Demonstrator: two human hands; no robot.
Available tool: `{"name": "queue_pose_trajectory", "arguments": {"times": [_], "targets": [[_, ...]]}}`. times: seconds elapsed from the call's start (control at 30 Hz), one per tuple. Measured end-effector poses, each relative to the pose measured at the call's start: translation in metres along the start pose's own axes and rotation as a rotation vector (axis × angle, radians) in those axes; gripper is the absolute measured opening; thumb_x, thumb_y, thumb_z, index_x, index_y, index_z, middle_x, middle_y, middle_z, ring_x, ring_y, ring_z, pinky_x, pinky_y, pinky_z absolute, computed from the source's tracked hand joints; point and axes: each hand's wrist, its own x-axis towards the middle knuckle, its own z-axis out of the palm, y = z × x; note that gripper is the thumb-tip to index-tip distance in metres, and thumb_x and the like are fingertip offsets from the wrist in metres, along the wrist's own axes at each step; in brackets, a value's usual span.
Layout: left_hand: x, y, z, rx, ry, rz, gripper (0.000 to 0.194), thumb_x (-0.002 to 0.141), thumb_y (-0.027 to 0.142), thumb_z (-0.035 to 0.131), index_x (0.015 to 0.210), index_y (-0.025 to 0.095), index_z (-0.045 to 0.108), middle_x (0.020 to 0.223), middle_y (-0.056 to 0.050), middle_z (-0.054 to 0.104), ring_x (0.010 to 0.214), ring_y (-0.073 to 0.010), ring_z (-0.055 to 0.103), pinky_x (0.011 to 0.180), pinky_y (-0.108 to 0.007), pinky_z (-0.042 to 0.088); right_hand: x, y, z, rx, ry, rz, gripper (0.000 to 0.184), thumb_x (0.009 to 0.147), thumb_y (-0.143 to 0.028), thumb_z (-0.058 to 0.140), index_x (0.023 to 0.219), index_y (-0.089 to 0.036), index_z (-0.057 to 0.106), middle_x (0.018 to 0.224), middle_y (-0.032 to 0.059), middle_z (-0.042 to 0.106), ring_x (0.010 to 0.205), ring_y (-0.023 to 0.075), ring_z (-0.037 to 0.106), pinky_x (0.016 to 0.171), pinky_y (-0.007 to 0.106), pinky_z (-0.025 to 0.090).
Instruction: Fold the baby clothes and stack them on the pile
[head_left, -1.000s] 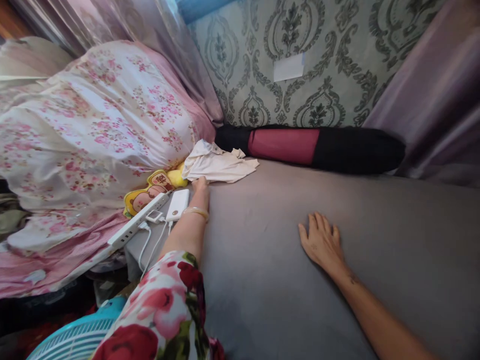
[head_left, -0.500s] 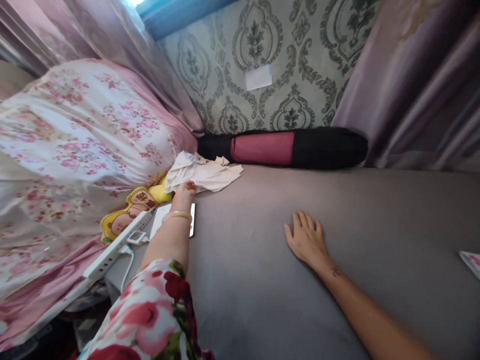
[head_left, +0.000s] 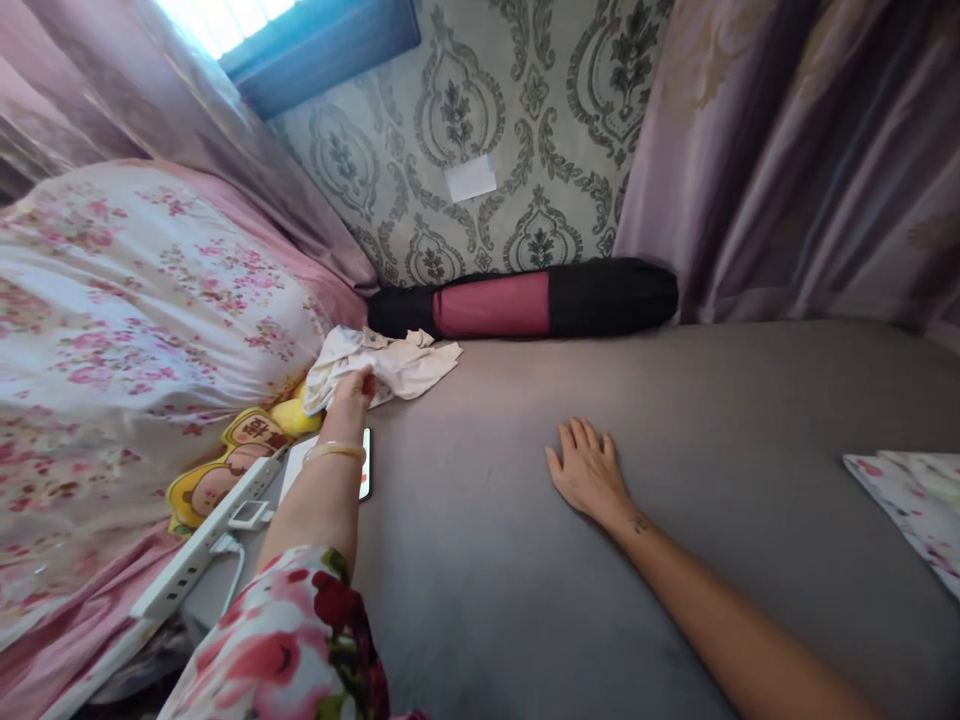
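Note:
My left hand (head_left: pixel 355 386) reaches forward, its fingers closed on the near edge of a crumpled cream garment (head_left: pixel 409 366). A peak of fabric rises at the fingertips, and the wrist wears a pale bangle. Beneath that forearm lies a phone (head_left: pixel 367 464) with a lit screen, partly hidden, beside a flat white object (head_left: pixel 298 466). Flat on the grey bed sheet (head_left: pixel 480 560) rests my right hand (head_left: pixel 588 470), fingers spread, holding nothing.
A long black and maroon bag (head_left: pixel 495 304) lies along the wall. To the left are a yellow cartoon cushion (head_left: pixel 214 485), a white power strip (head_left: pixel 199 548) with a plugged-in charger, and a floral cover (head_left: pixel 150 330). Folded floral cloth (head_left: pixel 911 500) sits at the right edge.
My view has turned to the right, bringing more of the folded floral cloth into sight. The garment is pulled up slightly at my left fingers. My right hand stays flat on the sheet.

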Motion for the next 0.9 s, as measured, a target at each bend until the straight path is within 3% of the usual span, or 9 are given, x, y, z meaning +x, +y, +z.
{"name": "queue_pose_trajectory", "arguments": {"times": [0.1,0.33,0.53,0.67,0.8,0.9], "targets": [[-0.011,0.010,0.021,-0.049,-0.048,-0.039,0.006,0.087,0.006,0.058,0.086,0.012,0.061,0.070,0.001,0.058,0.063,-0.0072,0.055,0.060,-0.018,0.045,0.000,0.000,0.000,0.012,0.003,-0.008,0.053,0.097,-0.037,0.031,0.136,-0.007,0.050,0.145,0.0204,0.045,0.136,0.0336,0.035,0.112,0.054,0.021],[-0.078,0.015,0.064,-0.203,-0.373,-0.022,0.006,0.088,0.018,0.059,0.087,0.014,0.064,0.080,-0.004,0.067,0.080,-0.0131,0.064,0.072,-0.024,0.050,-0.001,0.001,-0.002,0.032,-0.015,-0.019,0.052,0.097,-0.037,0.034,0.135,-0.006,0.050,0.145,0.0213,0.044,0.136,0.0340,0.035,0.111,0.054,0.021],[-0.143,-0.003,0.094,-0.188,-0.563,-0.035,0.011,0.083,0.025,0.066,0.088,0.016,0.064,0.084,-0.004,0.069,0.089,-0.0173,0.065,0.081,-0.030,0.050,-0.001,0.005,-0.001,0.101,0.014,-0.017,0.048,0.096,-0.034,0.039,0.136,-0.009,0.051,0.145,0.0210,0.044,0.136,0.0325,0.036,0.112,0.052,0.024],[-0.179,-0.022,0.110,-0.149,-0.648,-0.044,0.018,0.080,0.030,0.070,0.088,0.016,0.065,0.088,-0.005,0.069,0.091,-0.0169,0.065,0.085,-0.030,0.049,0.000,0.006,-0.007,0.185,0.086,-0.059,0.043,0.094,-0.029,0.044,0.134,-0.017,0.056,0.151,0.0170,0.036,0.139,0.0302,0.032,0.111,0.046,0.029],[-0.217,-0.041,0.120,-0.027,-0.723,0.068,0.028,0.077,0.043,0.071,0.080,0.017,0.064,0.087,-0.005,0.069,0.096,-0.0198,0.065,0.084,-0.030,0.049,0.001,0.005,-0.016,0.282,0.173,-0.148,0.042,0.092,-0.024,0.047,0.133,-0.024,0.057,0.158,0.0102,0.021,0.144,0.0301,0.022,0.112,0.048,0.030],[-0.246,-0.047,0.121,0.072,-0.801,0.168,0.034,0.076,0.050,0.070,0.072,0.017,0.064,0.080,-0.004,0.067,0.091,-0.0193,0.065,0.078,-0.028,0.049,0.004,0.007,-0.017,0.331,0.231,-0.138,0.043,0.091,-0.021,0.047,0.133,-0.024,0.057,0.160,0.0087,0.016,0.145,0.0302,0.018,0.112,0.049,0.031]]}}
